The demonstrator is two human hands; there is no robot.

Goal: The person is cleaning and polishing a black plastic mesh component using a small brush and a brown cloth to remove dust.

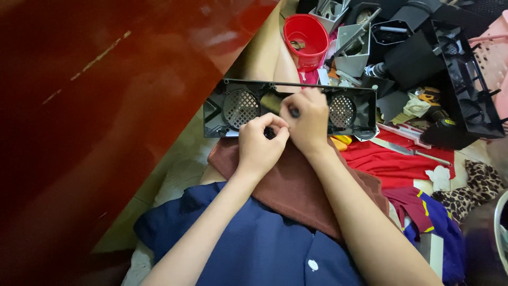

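Note:
A long black plastic panel [354, 108] with round mesh grilles lies across my lap on a brown cloth [296, 185]. My left hand [260, 144] is curled at the panel's near edge, fingers pinched on it or on a small dark part; which one is hidden. My right hand [307, 119] is closed around the dark handle of a thin tool, probably a screwdriver, held against the panel's middle. The tool's tip is hidden by my fingers.
A glossy red-brown surface [95, 116] fills the left. A red plastic cup [307, 34], grey and black plastic housings [423, 47], a knife-like tool [407, 151] on red cloth [397, 164], and patterned fabrics [476, 185] crowd the right.

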